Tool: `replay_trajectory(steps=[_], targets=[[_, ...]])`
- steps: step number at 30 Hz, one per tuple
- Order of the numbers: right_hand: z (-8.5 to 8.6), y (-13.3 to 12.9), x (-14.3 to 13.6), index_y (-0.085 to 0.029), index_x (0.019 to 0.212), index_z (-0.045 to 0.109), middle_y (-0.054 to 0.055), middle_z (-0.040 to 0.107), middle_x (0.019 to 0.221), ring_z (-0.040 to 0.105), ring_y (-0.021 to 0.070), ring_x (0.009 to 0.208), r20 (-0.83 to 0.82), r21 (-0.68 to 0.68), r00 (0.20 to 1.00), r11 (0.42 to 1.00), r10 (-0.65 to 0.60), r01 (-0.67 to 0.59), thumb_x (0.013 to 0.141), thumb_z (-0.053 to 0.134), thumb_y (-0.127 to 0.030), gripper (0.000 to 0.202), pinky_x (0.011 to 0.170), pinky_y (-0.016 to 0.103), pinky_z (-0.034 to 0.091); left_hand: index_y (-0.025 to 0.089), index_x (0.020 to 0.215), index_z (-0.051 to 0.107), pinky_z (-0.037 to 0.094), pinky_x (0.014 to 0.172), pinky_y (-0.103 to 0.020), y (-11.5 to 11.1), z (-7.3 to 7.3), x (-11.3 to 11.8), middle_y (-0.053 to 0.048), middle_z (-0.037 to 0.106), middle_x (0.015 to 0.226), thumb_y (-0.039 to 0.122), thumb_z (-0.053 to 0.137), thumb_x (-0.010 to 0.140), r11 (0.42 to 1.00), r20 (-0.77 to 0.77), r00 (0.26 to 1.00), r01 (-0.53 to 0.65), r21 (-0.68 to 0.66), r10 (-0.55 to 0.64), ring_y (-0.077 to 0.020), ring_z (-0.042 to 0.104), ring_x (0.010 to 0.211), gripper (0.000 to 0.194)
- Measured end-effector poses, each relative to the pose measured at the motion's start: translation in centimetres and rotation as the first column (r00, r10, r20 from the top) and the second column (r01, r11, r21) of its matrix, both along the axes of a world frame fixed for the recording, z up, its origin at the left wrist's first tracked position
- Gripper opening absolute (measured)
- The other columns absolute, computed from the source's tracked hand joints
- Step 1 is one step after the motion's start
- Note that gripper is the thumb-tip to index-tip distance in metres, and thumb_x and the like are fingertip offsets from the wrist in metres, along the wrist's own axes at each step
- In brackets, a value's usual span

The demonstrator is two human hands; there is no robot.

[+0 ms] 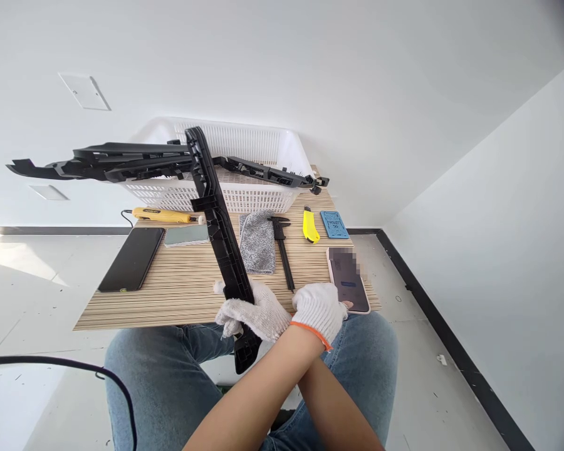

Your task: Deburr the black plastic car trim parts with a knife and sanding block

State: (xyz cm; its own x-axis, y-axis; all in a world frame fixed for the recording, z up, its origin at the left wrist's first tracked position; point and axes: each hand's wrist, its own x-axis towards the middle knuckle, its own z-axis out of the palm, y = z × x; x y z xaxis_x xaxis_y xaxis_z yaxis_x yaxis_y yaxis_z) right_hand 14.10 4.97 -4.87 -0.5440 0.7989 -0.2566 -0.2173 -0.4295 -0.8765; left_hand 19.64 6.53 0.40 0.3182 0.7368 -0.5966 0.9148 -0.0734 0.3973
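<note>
My arms cross at the wrists, and both hands wear white knit gloves. My right hand, on the left side of the view, is closed round the lower part of a long black plastic trim piece. The piece stands tilted, its top in front of the basket and its lower end over my lap. My left hand, crossed over to the right, lies at the table's front edge. One bare fingertip of it stretches onto the lower screen of a phone; its other fingers are mostly hidden.
A white basket at the back holds more black trim pieces. On the table lie a yellow corded tool, a black tablet-like slab, a grey cloth, a caliper, a yellow cutter and a blue card.
</note>
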Motion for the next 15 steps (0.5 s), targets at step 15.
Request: replay_trajectory(steps=[15], targets=[[-0.9, 0.4, -0.9, -0.024, 0.097, 0.052, -0.005, 0.065, 0.081, 0.061, 0.0104, 0.058, -0.025, 0.119, 0.977, 0.969, -0.214, 0.215, 0.064, 0.087, -0.037, 0.05, 0.055, 0.025, 0.052, 0.019, 0.123, 0.071, 0.057, 0.087, -0.047, 0.2, -0.3, 0.0, -0.017, 0.075, 0.119, 0.062, 0.052, 0.093, 1.0, -0.037, 0.999, 0.014, 0.011, -0.013, -0.0365, 0.068, 0.114, 0.056]])
